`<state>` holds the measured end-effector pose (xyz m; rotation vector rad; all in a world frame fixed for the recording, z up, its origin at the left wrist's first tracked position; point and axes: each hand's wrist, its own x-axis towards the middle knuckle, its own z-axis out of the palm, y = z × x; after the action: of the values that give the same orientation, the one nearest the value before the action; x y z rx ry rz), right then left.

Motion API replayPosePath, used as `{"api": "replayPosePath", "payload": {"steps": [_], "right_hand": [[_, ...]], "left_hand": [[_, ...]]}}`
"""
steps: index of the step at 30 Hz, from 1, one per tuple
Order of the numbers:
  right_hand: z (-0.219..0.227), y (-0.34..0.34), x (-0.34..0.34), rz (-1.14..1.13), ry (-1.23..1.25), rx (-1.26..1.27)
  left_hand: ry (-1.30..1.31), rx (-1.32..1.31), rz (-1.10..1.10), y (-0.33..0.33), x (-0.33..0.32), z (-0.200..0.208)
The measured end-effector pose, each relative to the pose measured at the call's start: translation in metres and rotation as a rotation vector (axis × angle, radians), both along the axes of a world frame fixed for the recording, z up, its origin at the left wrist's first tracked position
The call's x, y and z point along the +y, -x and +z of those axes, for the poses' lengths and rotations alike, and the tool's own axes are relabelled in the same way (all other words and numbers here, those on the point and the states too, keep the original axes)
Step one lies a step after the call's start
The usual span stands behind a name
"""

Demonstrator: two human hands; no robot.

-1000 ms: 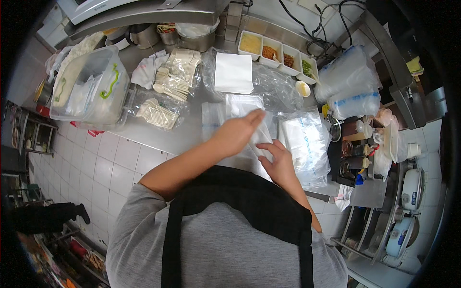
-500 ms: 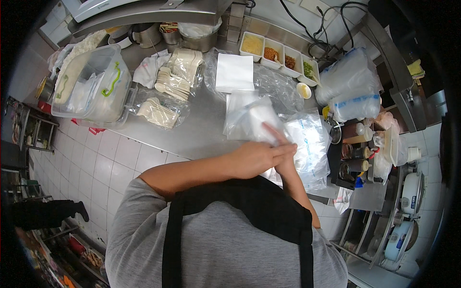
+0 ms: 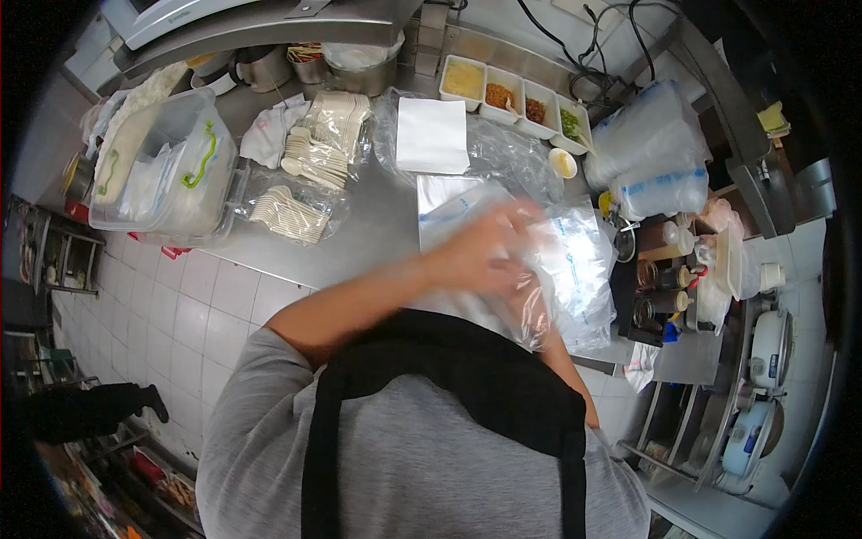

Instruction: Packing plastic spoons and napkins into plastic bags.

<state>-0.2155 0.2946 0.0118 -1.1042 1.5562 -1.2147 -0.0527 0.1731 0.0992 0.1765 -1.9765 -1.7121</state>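
Observation:
My left hand (image 3: 489,247) reaches across to the right over the steel counter (image 3: 359,242) and crosses above my right hand (image 3: 530,296). Motion smears its fingers, so I cannot tell what they hold. Thin clear plastic (image 3: 536,319) lies around my right hand and wrist; whether it is a glove or a bag is unclear. The left hand and the plastic partly hide the right fingers. Close by on the right lies a stack of clear plastic bags (image 3: 579,269) with blue print. A silvery flat sheet (image 3: 440,190) lies just beyond my hands.
White paper sheets (image 3: 431,135) lie farther back. Several white tubs of toppings (image 3: 500,97) line the back, near a small cup (image 3: 563,163). Wrapped wooden cutlery (image 3: 314,162) and a clear plastic bin (image 3: 162,180) stand left. Sauce bottles (image 3: 664,269) stand right.
The left hand has moved up and slightly right from the right wrist. The right hand has drawn back toward me, and its clear plastic now hangs nearer my body.

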Motion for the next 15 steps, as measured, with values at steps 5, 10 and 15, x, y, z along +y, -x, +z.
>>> {"api": "replayPosePath", "payload": {"steps": [5,10,15], "right_hand": [[0.056,-0.018,0.0,0.094,-0.07,0.235],[0.083,-0.016,0.002,0.051,0.103,-0.047],[0.095,-0.017,-0.006,0.143,0.106,0.071]], "left_hand": [[-0.068,-0.333,0.183,-0.039,-0.086,-0.096],[0.783,-0.573,0.218,-0.039,-0.064,-0.144],[0.423,-0.373,0.267,-0.047,-0.093,-0.143]]}}
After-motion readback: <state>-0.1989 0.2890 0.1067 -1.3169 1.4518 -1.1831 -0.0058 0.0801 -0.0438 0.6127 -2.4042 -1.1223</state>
